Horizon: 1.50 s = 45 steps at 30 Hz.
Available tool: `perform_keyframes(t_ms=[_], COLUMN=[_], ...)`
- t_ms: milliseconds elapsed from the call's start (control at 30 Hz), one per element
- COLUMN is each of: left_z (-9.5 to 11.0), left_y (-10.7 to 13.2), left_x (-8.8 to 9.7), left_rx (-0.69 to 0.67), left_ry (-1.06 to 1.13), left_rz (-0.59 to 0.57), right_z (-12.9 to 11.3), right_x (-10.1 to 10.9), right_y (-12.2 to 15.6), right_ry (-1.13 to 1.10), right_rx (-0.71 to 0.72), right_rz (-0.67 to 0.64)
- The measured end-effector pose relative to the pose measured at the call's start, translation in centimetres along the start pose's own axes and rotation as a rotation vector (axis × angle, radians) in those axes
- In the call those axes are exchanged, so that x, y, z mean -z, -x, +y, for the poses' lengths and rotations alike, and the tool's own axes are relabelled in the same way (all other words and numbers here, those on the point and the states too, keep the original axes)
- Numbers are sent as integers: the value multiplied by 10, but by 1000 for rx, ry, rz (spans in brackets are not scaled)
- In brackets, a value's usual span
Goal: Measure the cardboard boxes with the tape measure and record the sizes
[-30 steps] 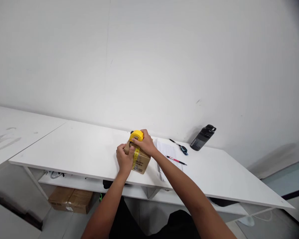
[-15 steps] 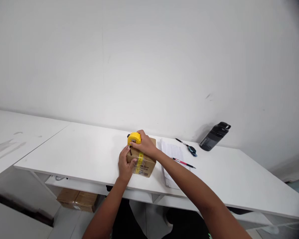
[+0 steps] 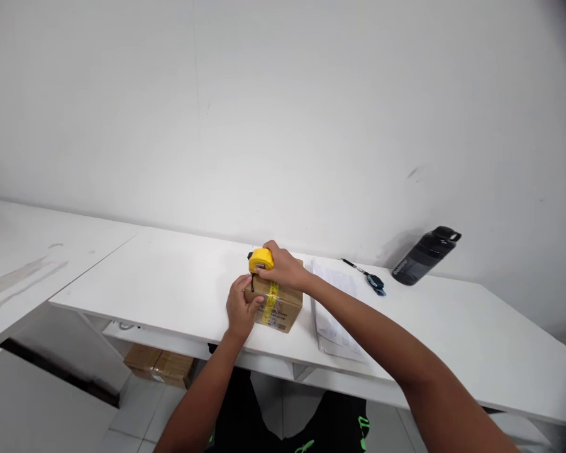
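A yellow tape measure (image 3: 261, 258) is gripped by my right hand (image 3: 283, 267) over the top of a small brown cardboard box (image 3: 287, 308). Yellow printed tape (image 3: 270, 302) and clear tape run over the box's top and near side. My left hand (image 3: 241, 309) holds the box at its left side, thumb on the near face and fingers by the top edge close to the tape measure. A short dark strip shows between the fingertips and the tape measure; I cannot tell exactly what it is.
The box rests on a white desk (image 3: 170, 277) against a wall. Right of it lie a stack of papers (image 3: 332, 330), partly behind my right arm, a black pen (image 3: 353, 265) and a small dark item (image 3: 376, 284). A dark bottle (image 3: 424, 257) stands behind. Below sits a taped carton (image 3: 160, 365).
The view has shifted, so the desk things appear farther right. My hands keep nearly the same places on the box and tape measure. The red pen is now hidden behind my right arm.
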State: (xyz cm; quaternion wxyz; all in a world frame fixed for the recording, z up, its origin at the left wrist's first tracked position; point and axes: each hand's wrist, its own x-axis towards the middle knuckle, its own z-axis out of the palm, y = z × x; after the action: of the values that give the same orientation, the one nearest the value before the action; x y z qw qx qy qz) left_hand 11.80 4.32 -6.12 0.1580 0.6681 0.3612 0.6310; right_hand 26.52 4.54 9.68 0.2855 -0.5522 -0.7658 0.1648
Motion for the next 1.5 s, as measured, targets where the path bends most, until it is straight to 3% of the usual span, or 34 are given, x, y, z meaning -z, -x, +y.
perform_keyframes(t_ms=[133, 333, 500, 600, 667, 800, 1067, 1233, 1500], left_z=[1, 0, -1, -1, 1, 7, -1, -9, -10], left_y=[0, 3, -7, -26, -41, -59, -49, -51, -57], left_x=[0, -3, 3, 17, 28, 40, 35, 34, 25], left_rx=[17, 29, -114, -320, -445, -478, -498, -463, -535], left_ry=[10, -8, -100, -227, -311, -402, -369, -385, -282], left_rz=[-2, 7, -27, -121, -243, -400, -337, -407, -327], right_z=[1, 25, 35, 34, 33, 33, 35, 56, 94], right_x=[11, 26, 33, 33, 32, 30, 32, 39, 48], right_y=[12, 51, 76, 77, 75, 74, 77, 89, 115], right_ry=[30, -48, -75, -73, -69, -52, 14, 22, -62], right_rx=[-37, -128, -192, -198, -204, -198, -136, -142, -201], right_rz=[-35, 6, 51, 50, 41, 54, 58, 114, 152])
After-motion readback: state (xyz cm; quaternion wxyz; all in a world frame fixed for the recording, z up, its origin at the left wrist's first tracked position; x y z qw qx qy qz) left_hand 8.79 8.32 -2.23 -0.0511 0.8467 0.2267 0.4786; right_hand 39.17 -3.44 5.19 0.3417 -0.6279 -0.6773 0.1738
